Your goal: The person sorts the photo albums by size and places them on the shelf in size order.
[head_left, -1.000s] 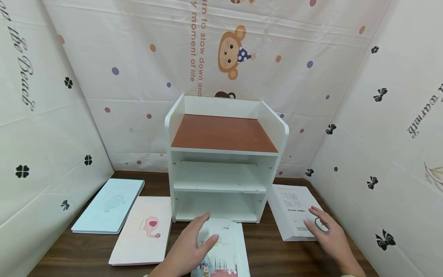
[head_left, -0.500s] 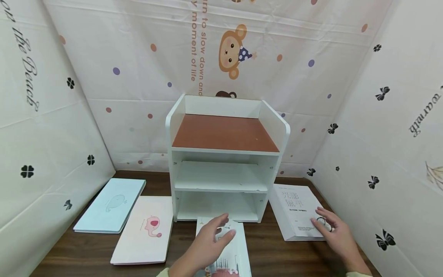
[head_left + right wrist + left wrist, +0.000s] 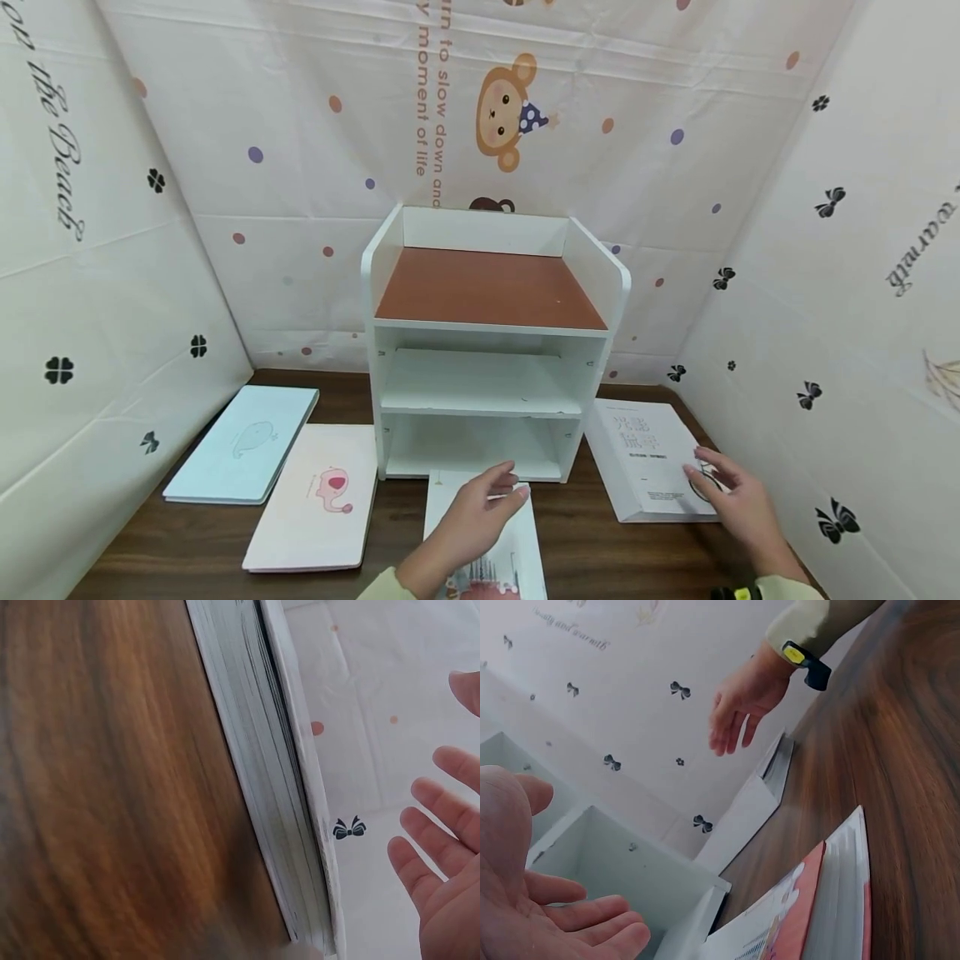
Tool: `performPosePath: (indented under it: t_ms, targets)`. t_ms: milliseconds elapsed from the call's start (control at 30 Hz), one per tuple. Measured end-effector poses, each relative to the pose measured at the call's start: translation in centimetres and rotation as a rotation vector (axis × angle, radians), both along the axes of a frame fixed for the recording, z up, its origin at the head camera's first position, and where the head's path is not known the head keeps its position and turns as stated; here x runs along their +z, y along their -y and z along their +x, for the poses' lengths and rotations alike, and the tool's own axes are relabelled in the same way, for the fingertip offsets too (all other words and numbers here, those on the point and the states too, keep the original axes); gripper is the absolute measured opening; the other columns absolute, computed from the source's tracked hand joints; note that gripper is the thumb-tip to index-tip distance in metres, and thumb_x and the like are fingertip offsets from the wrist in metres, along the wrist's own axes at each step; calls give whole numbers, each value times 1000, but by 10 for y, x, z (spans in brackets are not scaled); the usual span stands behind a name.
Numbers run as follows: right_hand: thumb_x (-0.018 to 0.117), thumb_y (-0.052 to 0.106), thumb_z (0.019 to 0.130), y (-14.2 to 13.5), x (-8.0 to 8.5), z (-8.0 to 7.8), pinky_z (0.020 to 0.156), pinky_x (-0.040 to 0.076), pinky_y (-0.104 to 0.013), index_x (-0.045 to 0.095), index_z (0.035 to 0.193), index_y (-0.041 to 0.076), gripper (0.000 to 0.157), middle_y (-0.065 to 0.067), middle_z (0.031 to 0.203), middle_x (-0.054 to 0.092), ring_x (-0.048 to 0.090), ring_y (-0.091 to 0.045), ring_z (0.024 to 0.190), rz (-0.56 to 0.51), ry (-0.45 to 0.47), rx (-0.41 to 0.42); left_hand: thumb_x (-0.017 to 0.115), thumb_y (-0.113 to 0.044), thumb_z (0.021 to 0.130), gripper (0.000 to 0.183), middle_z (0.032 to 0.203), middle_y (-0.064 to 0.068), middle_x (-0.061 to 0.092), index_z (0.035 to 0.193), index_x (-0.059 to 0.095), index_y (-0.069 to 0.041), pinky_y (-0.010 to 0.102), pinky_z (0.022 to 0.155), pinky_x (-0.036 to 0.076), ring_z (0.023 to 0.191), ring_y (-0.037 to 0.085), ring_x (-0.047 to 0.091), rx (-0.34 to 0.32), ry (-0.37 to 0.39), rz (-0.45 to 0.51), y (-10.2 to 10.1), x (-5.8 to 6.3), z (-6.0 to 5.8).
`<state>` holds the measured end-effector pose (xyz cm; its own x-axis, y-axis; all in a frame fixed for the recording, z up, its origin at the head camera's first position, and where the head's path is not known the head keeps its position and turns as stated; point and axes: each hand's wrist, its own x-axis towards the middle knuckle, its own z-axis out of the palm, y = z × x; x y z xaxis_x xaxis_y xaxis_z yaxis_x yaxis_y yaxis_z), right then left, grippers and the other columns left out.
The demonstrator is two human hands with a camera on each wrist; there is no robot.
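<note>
My left hand hovers over a book with a pink illustrated cover, its fingers loosely bent and holding nothing. That book lies flat before the white shelf unit, partly hidden by the hand. In the left wrist view, the book's pages face the camera, apart from the hand. My right hand is over the near right corner of a thick white book. Air shows between the right hand and the book in the left wrist view; its fingers are relaxed in the right wrist view.
A light blue notebook with a whale drawing lies at the left. Beside it is a pale notebook with a red elephant. The shelf unit has a brown top and two compartments. Printed cloth walls enclose the dark wooden table.
My left hand has moved to the right over the illustrated book. The right hand has shifted slightly right above the white book. The books and shelf unit stay in place.
</note>
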<state>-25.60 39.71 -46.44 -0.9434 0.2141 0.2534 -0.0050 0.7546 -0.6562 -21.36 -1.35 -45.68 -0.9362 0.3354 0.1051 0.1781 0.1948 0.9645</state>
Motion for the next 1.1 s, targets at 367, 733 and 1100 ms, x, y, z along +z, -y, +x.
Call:
performPosePath:
  t_ms: [367,733,1100]
  targets:
    - [67,46,98,-3,8,-5,107,42,-67,55,143,-2,67,-32,150,49,48,-55,134,-52,30,-22,59,-49,102,67,129,6,69,148,49,-1,52,103,54,124,31,64,1,42,-33,-25,0,-11]
    - [66,48,98,-13,5,-13,104,47,-62,54,142,-4,69,-32,148,51,50,-52,134,-53,82,-83,61,-45,101,65,125,6,71,145,52,1,51,100,55,118,28,66,-2,115,-1,-46,-3,-20]
    - [65,54,97,-29,0,-21,108,44,-65,44,149,-7,83,-35,151,45,47,-53,136,-60,148,-91,64,-47,99,61,126,8,69,140,58,-2,52,98,56,115,31,66,-27,216,33,-70,-11,-27]
